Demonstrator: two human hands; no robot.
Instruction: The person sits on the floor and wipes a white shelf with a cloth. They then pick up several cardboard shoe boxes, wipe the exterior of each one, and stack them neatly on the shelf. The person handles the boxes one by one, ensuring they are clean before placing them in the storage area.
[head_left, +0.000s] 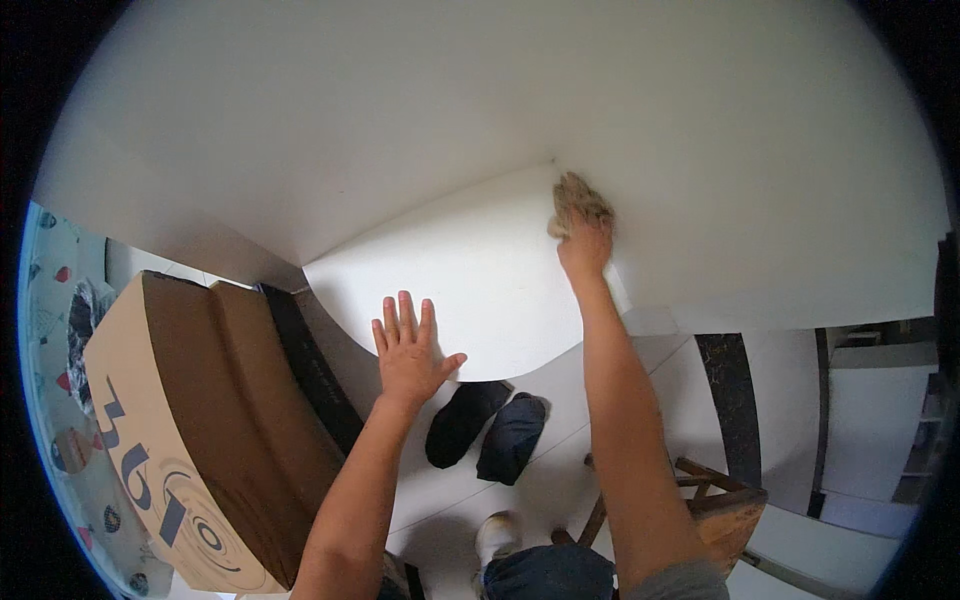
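My left hand rests with its fingers apart on the front part of a white, curved-edged shelf or board that sits in a corner between pale walls. Nothing is held in it. Bunched under the fingers of my right hand is a brownish cloth, pressed at the right side of the white surface, where it meets the wall. The cloth and the right fingertips look slightly blurred.
A large cardboard box stands at the left, beside a patterned sheet. Dark slippers lie on the tiled floor beneath the board. A wooden stool is at the lower right, near a dark floor strip.
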